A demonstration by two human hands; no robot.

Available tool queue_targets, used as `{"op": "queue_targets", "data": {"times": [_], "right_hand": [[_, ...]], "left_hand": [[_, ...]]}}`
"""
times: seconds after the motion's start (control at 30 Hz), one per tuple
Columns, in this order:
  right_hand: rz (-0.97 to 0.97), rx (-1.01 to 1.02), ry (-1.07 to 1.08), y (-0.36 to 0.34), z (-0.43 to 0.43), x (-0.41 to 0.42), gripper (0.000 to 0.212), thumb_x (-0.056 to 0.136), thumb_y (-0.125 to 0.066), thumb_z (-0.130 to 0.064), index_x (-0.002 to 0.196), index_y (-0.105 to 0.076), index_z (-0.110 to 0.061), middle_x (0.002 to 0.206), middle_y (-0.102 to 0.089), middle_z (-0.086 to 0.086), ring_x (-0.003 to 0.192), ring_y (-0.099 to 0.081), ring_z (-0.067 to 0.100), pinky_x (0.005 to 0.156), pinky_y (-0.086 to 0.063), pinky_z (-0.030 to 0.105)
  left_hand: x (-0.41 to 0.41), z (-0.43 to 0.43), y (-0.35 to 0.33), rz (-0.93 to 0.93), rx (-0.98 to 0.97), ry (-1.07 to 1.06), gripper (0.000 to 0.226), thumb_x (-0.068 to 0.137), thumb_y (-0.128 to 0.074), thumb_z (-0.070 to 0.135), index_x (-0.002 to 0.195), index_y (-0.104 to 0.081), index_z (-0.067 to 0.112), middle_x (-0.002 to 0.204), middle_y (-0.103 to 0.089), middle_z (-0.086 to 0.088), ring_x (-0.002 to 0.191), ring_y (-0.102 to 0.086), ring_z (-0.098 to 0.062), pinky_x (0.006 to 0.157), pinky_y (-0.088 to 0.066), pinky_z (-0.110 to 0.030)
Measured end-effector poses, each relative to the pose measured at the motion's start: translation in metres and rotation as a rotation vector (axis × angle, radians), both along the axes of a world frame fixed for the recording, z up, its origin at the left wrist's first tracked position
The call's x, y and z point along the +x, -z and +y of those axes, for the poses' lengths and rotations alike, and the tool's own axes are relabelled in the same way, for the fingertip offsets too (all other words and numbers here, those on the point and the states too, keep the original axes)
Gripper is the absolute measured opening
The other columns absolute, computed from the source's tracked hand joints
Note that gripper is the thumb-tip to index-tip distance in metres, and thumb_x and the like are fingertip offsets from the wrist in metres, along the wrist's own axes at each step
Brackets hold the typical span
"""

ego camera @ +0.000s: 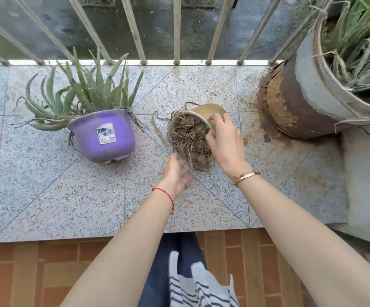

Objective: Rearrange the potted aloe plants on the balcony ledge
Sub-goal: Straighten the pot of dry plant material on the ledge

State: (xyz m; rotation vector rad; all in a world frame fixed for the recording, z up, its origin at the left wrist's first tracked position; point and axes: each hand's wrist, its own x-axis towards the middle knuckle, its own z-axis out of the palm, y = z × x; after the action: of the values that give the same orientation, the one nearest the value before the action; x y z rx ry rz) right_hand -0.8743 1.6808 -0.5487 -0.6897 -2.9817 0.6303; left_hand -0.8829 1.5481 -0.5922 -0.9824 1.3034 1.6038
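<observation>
A purple plastic pot (104, 138) holding a green aloe (84, 91) stands on the speckled granite ledge (46, 196), left of centre. A small tan pot (208, 111) lies tipped toward me at the ledge's middle, with a dry brown plant and root ball (188, 138) spilling from its mouth. My right hand (223, 140) grips the tan pot's rim from the right. My left hand (176, 171) is open, palm up, just below and left of the dry root ball, with its fingertips near it.
A large rusty grey pot (301, 96) with long green and dried leaves fills the right end of the ledge, with crumbled brown soil (274, 100) around its base. Metal railing bars (177, 29) line the far edge. A brick floor (46, 273) lies below the ledge's near edge.
</observation>
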Motion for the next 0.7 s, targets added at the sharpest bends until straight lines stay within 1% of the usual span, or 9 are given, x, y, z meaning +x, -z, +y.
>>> {"op": "queue_targets", "data": {"times": [0.13,0.33,0.37,0.43,0.47,0.5,0.57,0.67,0.7], "right_hand": [[0.005,-0.022,0.021,-0.002,0.014,-0.005,0.020,0.093,-0.055,-0.010,0.113,-0.058,-0.009,0.111,-0.058,0.007,0.080,-0.063,0.023,0.067,-0.056,0.033],[0.047,-0.092,0.114,0.000,0.040,-0.004,0.024,0.091,-0.057,-0.010,0.114,-0.062,-0.010,0.110,-0.064,0.005,0.083,-0.064,0.020,0.068,-0.053,0.029],[0.053,-0.106,0.145,0.001,0.045,-0.004,0.026,0.090,-0.057,-0.010,0.115,-0.063,-0.011,0.109,-0.066,0.004,0.083,-0.064,0.019,0.066,-0.051,0.027],[0.070,-0.148,0.229,0.002,0.056,-0.004,0.027,0.089,-0.059,-0.010,0.115,-0.065,-0.013,0.105,-0.068,0.003,0.077,-0.063,0.015,0.060,-0.045,0.017],[0.079,-0.181,0.277,0.003,0.063,-0.004,0.027,0.089,-0.060,-0.009,0.115,-0.066,-0.013,0.101,-0.069,0.003,0.072,-0.062,0.012,0.056,-0.045,0.013],[0.083,-0.217,0.319,0.003,0.069,-0.004,0.028,0.089,-0.060,-0.008,0.116,-0.067,-0.014,0.098,-0.070,0.003,0.069,-0.062,0.011,0.055,-0.049,0.013],[0.067,-0.268,0.388,0.005,0.083,-0.004,0.030,0.090,-0.061,-0.009,0.118,-0.067,-0.015,0.096,-0.071,0.005,0.072,-0.066,0.015,0.064,-0.059,0.025],[0.011,-0.288,0.500,0.012,0.104,-0.002,0.030,0.090,-0.063,-0.013,0.119,-0.069,-0.014,0.098,-0.074,0.007,0.079,-0.067,0.017,0.066,-0.052,0.018],[0.000,-0.302,0.535,0.015,0.109,0.000,0.029,0.089,-0.063,-0.014,0.117,-0.069,-0.014,0.099,-0.075,0.008,0.083,-0.067,0.018,0.072,-0.054,0.021]], "left_hand": [[-0.005,0.009,-0.002,-0.023,0.009,-0.023,0.055,0.105,-0.028,0.037,0.155,-0.025,0.013,0.158,-0.034,-0.013,0.144,-0.035,-0.033,0.117,-0.027,-0.057],[-0.014,0.028,-0.008,0.035,-0.050,0.007,0.054,0.105,-0.027,0.038,0.155,-0.027,0.015,0.158,-0.035,-0.008,0.141,-0.040,-0.031,0.113,-0.033,-0.051],[-0.015,0.031,-0.009,0.049,-0.066,0.016,0.054,0.105,-0.027,0.037,0.154,-0.028,0.015,0.157,-0.037,-0.007,0.141,-0.041,-0.030,0.112,-0.034,-0.050],[-0.016,0.036,-0.010,0.083,-0.082,0.039,0.053,0.105,-0.028,0.037,0.154,-0.029,0.016,0.157,-0.039,-0.006,0.142,-0.040,-0.029,0.112,-0.035,-0.048],[-0.017,0.040,-0.011,0.094,-0.080,0.054,0.053,0.105,-0.028,0.037,0.154,-0.029,0.018,0.157,-0.038,-0.005,0.143,-0.038,-0.029,0.113,-0.034,-0.048],[-0.018,0.043,-0.012,0.103,-0.076,0.072,0.053,0.105,-0.028,0.037,0.154,-0.030,0.019,0.158,-0.037,-0.004,0.144,-0.036,-0.029,0.112,-0.035,-0.048],[-0.021,0.049,-0.015,0.120,-0.068,0.108,0.050,0.104,-0.030,0.038,0.152,-0.034,0.022,0.158,-0.036,-0.004,0.143,-0.036,-0.029,0.111,-0.037,-0.047],[-0.026,0.061,-0.017,0.146,-0.041,0.138,0.049,0.104,-0.031,0.039,0.149,-0.037,0.020,0.154,-0.041,-0.007,0.140,-0.041,-0.026,0.111,-0.040,-0.047],[-0.028,0.065,-0.017,0.151,-0.036,0.146,0.051,0.104,-0.032,0.039,0.149,-0.037,0.018,0.154,-0.042,-0.008,0.140,-0.042,-0.026,0.112,-0.040,-0.048]]}}
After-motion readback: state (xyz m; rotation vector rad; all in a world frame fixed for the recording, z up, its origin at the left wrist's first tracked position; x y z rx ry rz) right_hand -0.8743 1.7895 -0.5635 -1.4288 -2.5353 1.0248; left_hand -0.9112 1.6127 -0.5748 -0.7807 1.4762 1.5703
